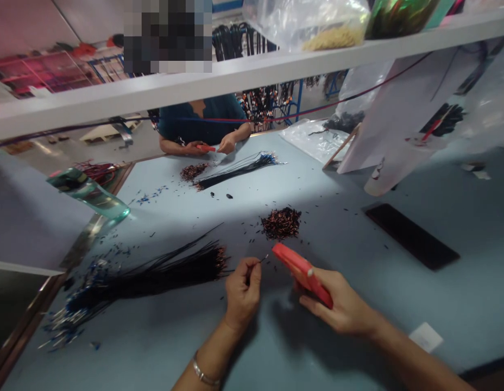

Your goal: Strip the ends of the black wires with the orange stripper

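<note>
1. The left hand [241, 296] pinches a thin black wire [258, 264] in a narrow grip, low over the tabletop [358, 228].
2. The wire runs from the fingers up and rightward.
3. The right hand [341, 307] closes its grip around a red tool [301, 271]. Its long axis slants from lower right to upper left, nose towards the wire's tip.
4. A bundle of black wires [162, 271] lies to the left, and a pile of cut bits [281, 223] lies just beyond.

Left hand [241, 293] fingers [252, 269] pinched together, right hand [341, 307] curled tight, forearms angled inward
</note>
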The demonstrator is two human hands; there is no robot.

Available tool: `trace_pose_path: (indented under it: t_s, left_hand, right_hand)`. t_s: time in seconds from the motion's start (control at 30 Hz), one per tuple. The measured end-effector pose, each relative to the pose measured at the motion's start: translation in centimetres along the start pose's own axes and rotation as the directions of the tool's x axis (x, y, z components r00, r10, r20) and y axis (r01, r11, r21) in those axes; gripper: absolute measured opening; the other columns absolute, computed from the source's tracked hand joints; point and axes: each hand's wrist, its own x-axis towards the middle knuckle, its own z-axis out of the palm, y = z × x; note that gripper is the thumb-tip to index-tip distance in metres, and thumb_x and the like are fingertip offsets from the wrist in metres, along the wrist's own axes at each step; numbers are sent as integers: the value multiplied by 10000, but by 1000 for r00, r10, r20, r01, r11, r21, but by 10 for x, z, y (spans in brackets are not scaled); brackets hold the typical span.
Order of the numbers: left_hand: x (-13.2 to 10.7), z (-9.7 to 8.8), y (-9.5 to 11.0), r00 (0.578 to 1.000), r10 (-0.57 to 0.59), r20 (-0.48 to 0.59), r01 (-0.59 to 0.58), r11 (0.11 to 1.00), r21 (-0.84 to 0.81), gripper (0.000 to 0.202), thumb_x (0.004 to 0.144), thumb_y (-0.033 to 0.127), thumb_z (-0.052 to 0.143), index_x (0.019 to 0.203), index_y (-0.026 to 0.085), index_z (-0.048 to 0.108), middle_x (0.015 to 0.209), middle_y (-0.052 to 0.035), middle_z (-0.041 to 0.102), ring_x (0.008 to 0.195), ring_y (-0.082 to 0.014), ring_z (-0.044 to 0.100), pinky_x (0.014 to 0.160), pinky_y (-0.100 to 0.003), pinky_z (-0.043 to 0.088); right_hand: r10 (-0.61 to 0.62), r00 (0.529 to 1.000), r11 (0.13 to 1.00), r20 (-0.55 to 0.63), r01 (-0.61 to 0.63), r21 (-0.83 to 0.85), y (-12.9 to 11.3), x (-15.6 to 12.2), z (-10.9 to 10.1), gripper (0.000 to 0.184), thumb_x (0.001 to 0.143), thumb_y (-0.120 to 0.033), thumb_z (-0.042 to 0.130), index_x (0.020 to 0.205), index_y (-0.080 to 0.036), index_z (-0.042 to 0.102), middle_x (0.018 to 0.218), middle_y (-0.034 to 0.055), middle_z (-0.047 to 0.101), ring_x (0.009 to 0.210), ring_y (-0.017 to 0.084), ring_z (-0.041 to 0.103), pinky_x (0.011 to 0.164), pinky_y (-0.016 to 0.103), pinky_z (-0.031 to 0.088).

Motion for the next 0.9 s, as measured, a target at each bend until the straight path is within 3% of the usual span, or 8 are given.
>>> trace_pose_path:
  t_s: [0.07,0.13,0.27,0.67,0.9]
  left_hand:
    - [-1,0,-1,998,-36,51,40,996,-84,138,817,274,548,816,152,613,574,38,514,525,-88,443,544,-175,377]
    - [-1,1,-2,994,-62,91,77,982,-171,131,809,279,561,809,155,601,616,27,534,563,-97,466,570,-181,391]
    - [0,3,-6,985,-128,114,157,942,-296,159,832,312,543,801,161,580,654,22,533,587,-97,467,568,-179,391]
    - [3,2,-7,986,-99,137,142,927,-348,230,841,373,553,808,151,604,687,3,568,631,-106,498,604,-186,414]
    - [5,5,-10,971,-194,137,231,904,-359,181,813,326,567,807,149,604,673,9,571,606,-100,495,584,-184,407]
  right_hand:
    - [-164,983,960,-79,141,-241,3,0,3,250,795,-234,499,1033,-163,530,859,76,633,725,189,564,670,318,461]
    - [-295,951,868,-89,227,-442,8,1,7,347,764,-225,513,1101,-142,518,933,120,649,793,232,588,714,367,464]
    - [-378,923,719,-64,250,-648,15,2,12,362,742,-206,513,1090,-110,547,938,155,655,809,265,601,733,417,451]
    - [-350,930,702,-114,179,-689,19,1,13,378,729,-196,508,1087,-90,566,924,159,654,815,265,594,743,426,442]
    - [-405,909,688,-102,229,-688,17,2,12,384,741,-202,513,1104,-81,552,935,171,648,823,274,598,737,441,448]
